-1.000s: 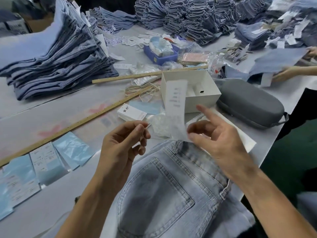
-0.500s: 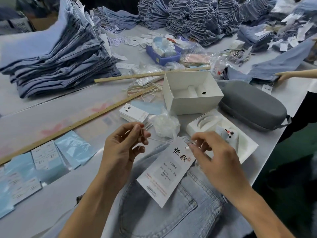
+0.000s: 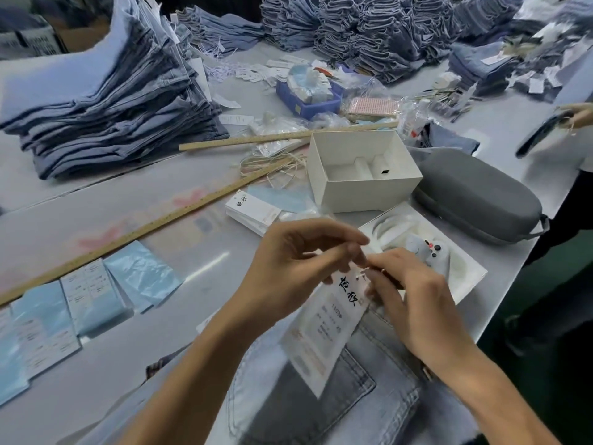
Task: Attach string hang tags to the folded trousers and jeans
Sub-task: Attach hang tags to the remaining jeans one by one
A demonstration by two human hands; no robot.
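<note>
Head view, catalogued left to right. Left hand [image 3: 298, 264]: fingers curled, fingertips pinching what looks like the thin string at the tag's top edge. Hang tag [image 3: 327, 322]: white card, printed, hanging below both hands and lying on the jeans [image 3: 337, 403] nearest the wearer. Right hand [image 3: 414, 297]: fingers curled, pinching the string's other end beside the tag hole. Advice: keep the string taut, pinch close to the hole, and draw it snug without creasing the card.

We read two black brush-style Chinese characters atop white hang tag [image 3: 324, 329] at 6 o'clock; same two characters on tag stack [image 3: 252, 211] toward 12. Smaller print on both stays illegible to us.
</note>
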